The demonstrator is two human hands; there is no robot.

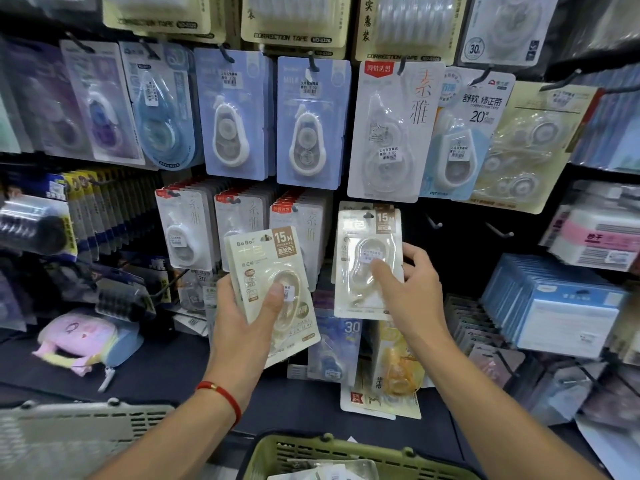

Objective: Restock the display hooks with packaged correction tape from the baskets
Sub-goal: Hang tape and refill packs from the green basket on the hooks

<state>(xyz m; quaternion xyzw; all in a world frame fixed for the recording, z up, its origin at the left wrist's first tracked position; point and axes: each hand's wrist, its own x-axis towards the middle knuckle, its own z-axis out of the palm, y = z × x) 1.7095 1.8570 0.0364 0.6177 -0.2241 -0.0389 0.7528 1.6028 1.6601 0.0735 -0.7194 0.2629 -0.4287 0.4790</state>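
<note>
Mid-restock from what I see. Grey basket (79,431) sits at the lower left edge; I can't see into it. Just right of it, the left hand (242,317) grips a small stack of cream 15M correction tape packs (273,289), thumb curled across the front blister and fingers wrapped behind. The stack is held upright in front of the shelf, not on any hook. Behind it, three hooks of white red-tab packs (187,230) look well filled.

Centre bottom, the green basket (277,452) shows clear packaging inside, so I judge more stock is waiting.

Right of centre, the right hand (405,289) pinches one cream pack (369,265), thumb on the blister and fingers round the right edge. Its hang hole sits at the hook (369,214) with at least one matching pack behind it. I can't tell if it is fully seated or being threaded on.

Further right, two bare hooks (434,223) (500,232) stick out of the dark panel, nothing on them.

My read: this hook is only lightly filled, the left-hand stack goes next, and the two bare hooks plus the basket stock are left.
</note>
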